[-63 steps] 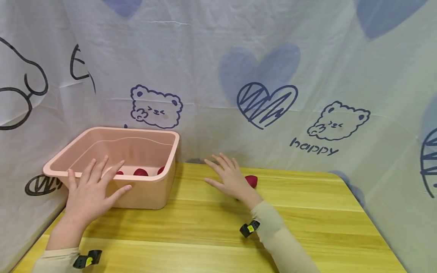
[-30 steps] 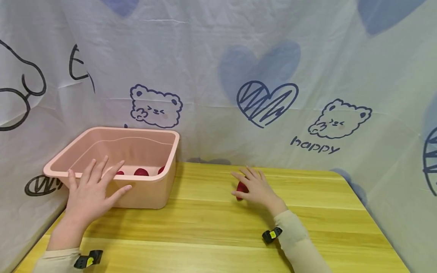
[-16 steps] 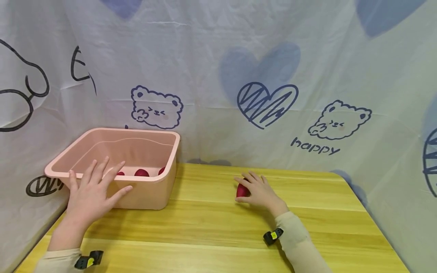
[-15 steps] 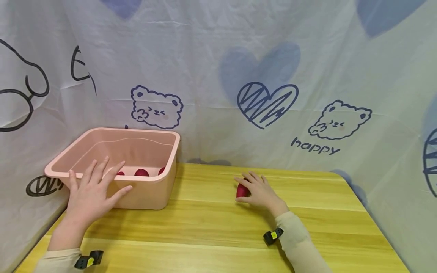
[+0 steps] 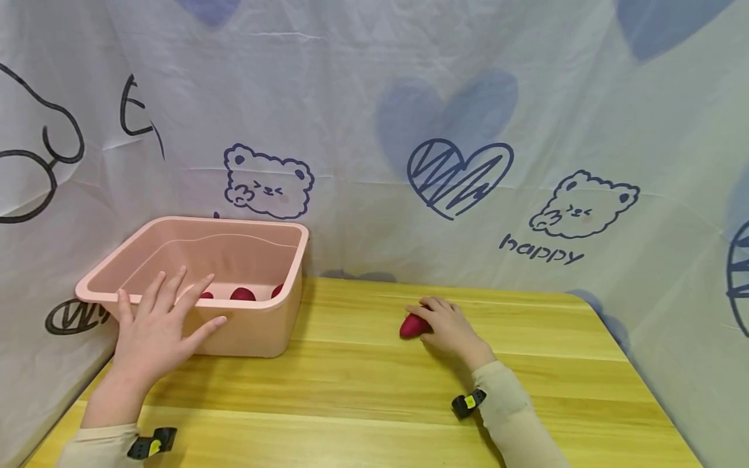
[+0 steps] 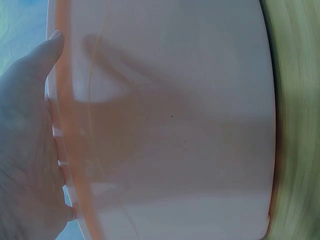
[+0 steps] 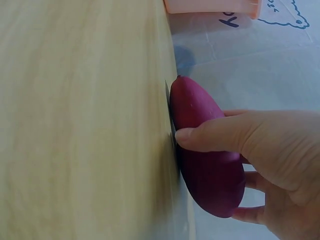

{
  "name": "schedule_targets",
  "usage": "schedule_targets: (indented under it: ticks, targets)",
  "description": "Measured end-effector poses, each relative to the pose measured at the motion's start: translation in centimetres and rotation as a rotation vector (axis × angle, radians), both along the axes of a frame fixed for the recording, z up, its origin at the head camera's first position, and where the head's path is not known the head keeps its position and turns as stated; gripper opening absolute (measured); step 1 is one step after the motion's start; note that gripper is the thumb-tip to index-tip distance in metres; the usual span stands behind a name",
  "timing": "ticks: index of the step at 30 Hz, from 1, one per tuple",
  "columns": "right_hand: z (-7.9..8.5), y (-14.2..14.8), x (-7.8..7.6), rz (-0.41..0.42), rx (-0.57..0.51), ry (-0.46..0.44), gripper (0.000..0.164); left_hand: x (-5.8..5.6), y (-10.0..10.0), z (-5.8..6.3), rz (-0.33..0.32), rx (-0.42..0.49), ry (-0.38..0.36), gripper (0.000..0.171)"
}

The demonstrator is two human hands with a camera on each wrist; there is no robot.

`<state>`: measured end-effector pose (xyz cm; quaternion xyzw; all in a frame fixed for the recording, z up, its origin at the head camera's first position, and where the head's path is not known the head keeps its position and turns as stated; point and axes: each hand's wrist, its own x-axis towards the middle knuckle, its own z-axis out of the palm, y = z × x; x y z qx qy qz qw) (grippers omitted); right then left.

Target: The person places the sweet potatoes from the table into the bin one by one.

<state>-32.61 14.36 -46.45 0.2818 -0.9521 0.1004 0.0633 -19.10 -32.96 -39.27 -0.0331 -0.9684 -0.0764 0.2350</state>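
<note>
In the head view my left hand (image 5: 153, 331) rests with spread, straight fingers over the near rim of a pink plastic bin (image 5: 251, 331). The left wrist view shows the thumb (image 6: 49, 52) along the rim, beside the bin's outer wall (image 6: 185, 130). My right hand (image 5: 453, 331) grips a smooth, tapered purple-red sweet potato (image 5: 413, 326) low over the table. In the right wrist view the thumb lies across the sweet potato (image 7: 212, 185) and the fingers are behind it, partly hidden. Several similar purple-red pieces (image 5: 242, 294) show inside the bin, partly hidden by its wall.
The yellow wood-grain table (image 5: 351, 390) stretches between the bin and the right hand. A pale curtain (image 5: 363, 214) printed with bears and hearts hangs behind the table and on both sides. Each wrist wears a black strap (image 5: 468, 403).
The right hand has moved right from beside the bin, reached the sweet potato and closed its fingers on it; the sweet potato has turned a little. The left hand has stayed on the rim.
</note>
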Motion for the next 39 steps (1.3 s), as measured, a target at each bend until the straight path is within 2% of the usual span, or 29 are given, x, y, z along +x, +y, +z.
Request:
schedule_targets:
  ticks: [27, 39]
  targets:
    - [0.1, -0.1, -0.1, 0.014, 0.006, 0.129, 0.050, 0.0, 0.0, -0.2, -0.006, 0.005, 0.008, 0.077]
    - [1.4, -1.0, -0.5, 0.031, -0.014, 0.154, 0.049, 0.0, 0.1, 0.0, -0.003, 0.014, 0.002, 0.077]
